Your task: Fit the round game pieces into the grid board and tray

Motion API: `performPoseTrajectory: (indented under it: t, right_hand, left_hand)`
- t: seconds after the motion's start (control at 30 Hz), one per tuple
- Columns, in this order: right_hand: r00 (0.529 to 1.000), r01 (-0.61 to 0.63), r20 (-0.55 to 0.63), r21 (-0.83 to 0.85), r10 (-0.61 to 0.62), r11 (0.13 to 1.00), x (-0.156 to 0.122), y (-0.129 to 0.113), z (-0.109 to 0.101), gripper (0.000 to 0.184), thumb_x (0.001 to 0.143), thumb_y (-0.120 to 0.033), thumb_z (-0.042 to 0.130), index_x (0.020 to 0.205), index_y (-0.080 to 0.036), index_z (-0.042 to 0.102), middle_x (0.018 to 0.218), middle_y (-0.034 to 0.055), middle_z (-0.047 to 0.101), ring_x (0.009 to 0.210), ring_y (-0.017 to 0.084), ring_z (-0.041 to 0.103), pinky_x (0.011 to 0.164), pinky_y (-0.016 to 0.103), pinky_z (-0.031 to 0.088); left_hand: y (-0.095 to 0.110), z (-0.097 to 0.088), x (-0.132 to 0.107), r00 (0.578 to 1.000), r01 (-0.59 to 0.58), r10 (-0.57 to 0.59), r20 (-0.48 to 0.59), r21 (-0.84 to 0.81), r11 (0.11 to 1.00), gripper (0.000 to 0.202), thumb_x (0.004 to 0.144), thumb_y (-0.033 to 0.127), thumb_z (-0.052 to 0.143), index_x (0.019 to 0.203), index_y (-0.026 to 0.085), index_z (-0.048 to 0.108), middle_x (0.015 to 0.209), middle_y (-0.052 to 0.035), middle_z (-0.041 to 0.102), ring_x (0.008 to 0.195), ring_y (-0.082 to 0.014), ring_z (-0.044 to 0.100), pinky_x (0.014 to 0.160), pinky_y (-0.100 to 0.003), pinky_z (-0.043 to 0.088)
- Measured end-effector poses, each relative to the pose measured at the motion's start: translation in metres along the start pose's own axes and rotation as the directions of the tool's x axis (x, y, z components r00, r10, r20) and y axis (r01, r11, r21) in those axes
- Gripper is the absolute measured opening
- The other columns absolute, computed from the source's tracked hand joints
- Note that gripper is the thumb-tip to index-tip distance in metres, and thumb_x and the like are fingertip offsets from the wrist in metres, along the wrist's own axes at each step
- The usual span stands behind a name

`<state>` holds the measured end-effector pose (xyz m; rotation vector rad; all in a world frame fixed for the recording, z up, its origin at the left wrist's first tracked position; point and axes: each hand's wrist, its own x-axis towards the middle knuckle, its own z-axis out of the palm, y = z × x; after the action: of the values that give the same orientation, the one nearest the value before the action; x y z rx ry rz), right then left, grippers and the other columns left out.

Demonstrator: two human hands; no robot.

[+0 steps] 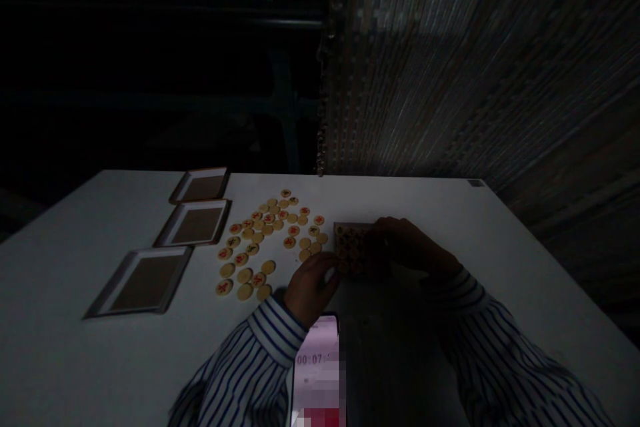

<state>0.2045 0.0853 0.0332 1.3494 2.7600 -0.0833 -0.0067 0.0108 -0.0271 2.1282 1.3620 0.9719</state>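
A small shallow box (355, 224) lies on the table in dim light, with rows of round Chinese chess pieces (351, 250) in it. At its near left corner is my left hand (311, 285), thumb and forefinger closed around the edge of a chess piece (343, 266). Over the right side of the box my right hand (407, 243) is bent down with curled fingers; deep shadow hides its fingertips and anything in them. Many loose chess pieces (269, 219) are spread left of the box, some with red or dark characters showing, others blank side up.
Three shallow open trays, a far one (203, 187), a middle one (195, 223) and a near one (143, 280), line the left of the white table (55, 273). A phone (320, 347) showing a timer lies by my left forearm. A bead-like curtain (425, 67) hangs behind.
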Motion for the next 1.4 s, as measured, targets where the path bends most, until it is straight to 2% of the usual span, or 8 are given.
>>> performPoseTrajectory:
  t: [0.23,0.33,0.47,0.6,0.83,1.17,1.4]
  right_hand:
    - [1.0,0.009,-0.026,0.028,-0.008,1.0,-0.002,0.002,0.0,0.016,0.076,-0.018,0.052,0.09,-0.018,0.061,0.09,0.0076,0.061,0.079,0.015,0.056,0.067,0.025,0.039]
    - [0.991,0.006,-0.134,0.074,0.004,0.997,-0.004,0.009,-0.002,0.016,0.076,-0.02,0.051,0.09,-0.019,0.061,0.087,0.0061,0.062,0.077,0.015,0.055,0.067,0.025,0.038]
    - [0.944,-0.055,-0.315,0.134,0.095,0.989,-0.006,0.016,-0.01,0.013,0.078,-0.019,0.046,0.083,-0.017,0.059,0.079,0.0044,0.061,0.072,0.015,0.053,0.065,0.025,0.037]
    - [0.909,-0.104,-0.387,0.155,0.157,0.982,-0.008,0.017,-0.018,0.013,0.078,-0.019,0.045,0.078,-0.017,0.057,0.076,0.0042,0.061,0.07,0.015,0.052,0.064,0.025,0.036]
    - [0.9,-0.09,-0.408,0.163,0.15,0.983,-0.01,0.015,-0.02,0.013,0.079,-0.02,0.044,0.078,-0.017,0.056,0.077,0.0039,0.061,0.069,0.014,0.052,0.064,0.025,0.036]
    - [0.919,-0.056,-0.376,0.17,0.117,0.984,-0.009,0.009,-0.021,0.014,0.079,-0.021,0.042,0.077,-0.017,0.056,0.074,0.0034,0.06,0.068,0.014,0.052,0.062,0.025,0.035]
    - [0.933,-0.015,-0.352,0.169,0.074,0.986,-0.009,0.006,-0.018,0.014,0.08,-0.021,0.043,0.078,-0.018,0.057,0.075,0.0029,0.061,0.069,0.014,0.052,0.062,0.024,0.034]
  left_hand:
    - [-0.002,0.0,0.0,1.0,-0.018,0.018,-0.024,-0.001,1.0,0.022,0.077,0.02,0.053,0.098,0.02,0.06,0.099,-0.0068,0.063,0.093,-0.0182,0.058,0.083,-0.034,0.049]
    - [-0.002,0.0,0.0,1.0,-0.011,0.011,-0.026,0.009,1.0,0.023,0.077,0.021,0.052,0.099,0.019,0.059,0.1,-0.0073,0.063,0.095,-0.0186,0.058,0.084,-0.035,0.048]
    - [-0.002,-0.001,0.0,0.999,-0.008,0.008,-0.051,0.012,1.0,0.022,0.077,0.021,0.052,0.098,0.019,0.06,0.099,-0.0069,0.063,0.094,-0.0182,0.058,0.084,-0.034,0.048]
    - [-0.001,-0.002,0.0,0.998,-0.014,0.015,-0.067,0.019,1.0,0.021,0.078,0.021,0.052,0.096,0.02,0.06,0.097,-0.0062,0.064,0.093,-0.0178,0.059,0.083,-0.034,0.049]
    - [0.0,-0.004,0.0,0.996,-0.029,0.03,-0.086,0.018,0.999,0.019,0.077,0.021,0.051,0.094,0.018,0.061,0.096,-0.0068,0.065,0.092,-0.0173,0.059,0.082,-0.033,0.049]
    - [0.001,-0.005,-0.001,0.995,-0.026,0.024,-0.099,-0.016,1.0,0.018,0.078,0.019,0.051,0.093,0.019,0.061,0.093,-0.0062,0.065,0.089,-0.0165,0.059,0.081,-0.033,0.05]
    - [-0.004,-0.01,-0.005,0.995,-0.018,0.017,-0.103,-0.006,1.0,0.022,0.077,0.02,0.052,0.097,0.018,0.06,0.098,-0.0072,0.064,0.095,-0.0175,0.058,0.086,-0.035,0.048]
